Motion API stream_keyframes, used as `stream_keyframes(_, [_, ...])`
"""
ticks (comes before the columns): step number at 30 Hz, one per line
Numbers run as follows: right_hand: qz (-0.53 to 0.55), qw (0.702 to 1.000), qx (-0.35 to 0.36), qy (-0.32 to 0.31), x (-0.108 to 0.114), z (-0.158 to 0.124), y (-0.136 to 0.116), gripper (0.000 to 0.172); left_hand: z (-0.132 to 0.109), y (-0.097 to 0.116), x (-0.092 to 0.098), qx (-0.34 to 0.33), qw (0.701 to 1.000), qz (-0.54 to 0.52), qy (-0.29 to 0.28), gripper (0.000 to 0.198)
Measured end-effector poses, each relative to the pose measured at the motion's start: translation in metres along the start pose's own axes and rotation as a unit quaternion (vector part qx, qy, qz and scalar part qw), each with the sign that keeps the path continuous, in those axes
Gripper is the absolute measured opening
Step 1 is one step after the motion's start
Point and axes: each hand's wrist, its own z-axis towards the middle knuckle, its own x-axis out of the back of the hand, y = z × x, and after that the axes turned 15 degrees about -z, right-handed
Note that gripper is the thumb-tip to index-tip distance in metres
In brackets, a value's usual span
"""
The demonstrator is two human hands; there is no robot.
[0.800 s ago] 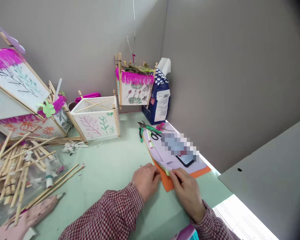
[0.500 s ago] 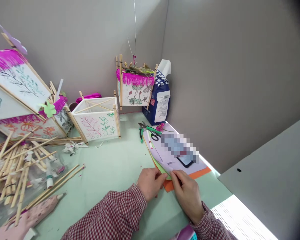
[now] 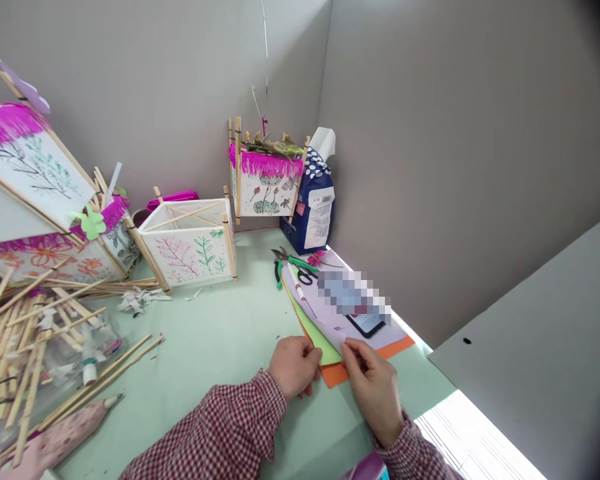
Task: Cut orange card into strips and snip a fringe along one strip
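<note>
I read the lilac, lime and orange paper stack at lower centre of the counter. My right hand pinches its near corner, fingers closed; my left hand sits at its edge, grip indeterminate. Pruning shears lie just beyond

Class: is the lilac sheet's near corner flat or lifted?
Lifted: the right hand pinches the lilac sheet up, baring a green sheet beneath.
</note>
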Motion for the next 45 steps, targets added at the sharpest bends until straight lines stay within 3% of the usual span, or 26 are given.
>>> stream_keyframes(4, [-0.022,0.993,0.117,0.000,0.000,-0.002,-0.003,0.018,0.000,0.000,0.001,0.004,1.000,-0.018,0.014,0.016])
stream_keyframes(8, [-0.051,0.987,0.155,0.003,0.001,-0.004,-0.005,0.018,0.000,-0.002,0.002,0.002,0.998,-0.036,0.048,0.017])
stream_keyframes(16, [-0.082,0.980,0.181,-0.013,0.000,-0.007,-0.002,0.019,0.004,-0.002,0.002,0.022,0.997,-0.071,0.008,0.039])
stream_keyframes(22, [-0.083,0.978,0.187,-0.040,0.002,-0.006,-0.006,0.020,0.007,-0.004,0.001,0.036,0.998,-0.057,0.006,0.016])
stream_keyframes(28, [-0.133,0.969,0.198,-0.063,0.006,-0.005,-0.007,0.024,0.008,-0.004,0.002,0.033,0.994,-0.105,0.006,0.015])
stream_keyframes(36, [-0.220,0.970,0.103,0.026,-0.002,-0.003,0.010,0.023,0.007,-0.005,-0.002,0.021,0.994,-0.100,0.026,0.018])
stream_keyframes(42, [-0.131,0.991,0.040,0.004,0.006,0.005,0.010,0.023,0.003,-0.003,0.002,-0.004,0.998,-0.047,0.033,0.031])
stream_keyframes(45, [-0.093,0.996,0.012,0.006,0.008,0.009,0.011,0.024,-0.002,0.001,0.001,-0.041,0.998,0.035,0.045,0.028])
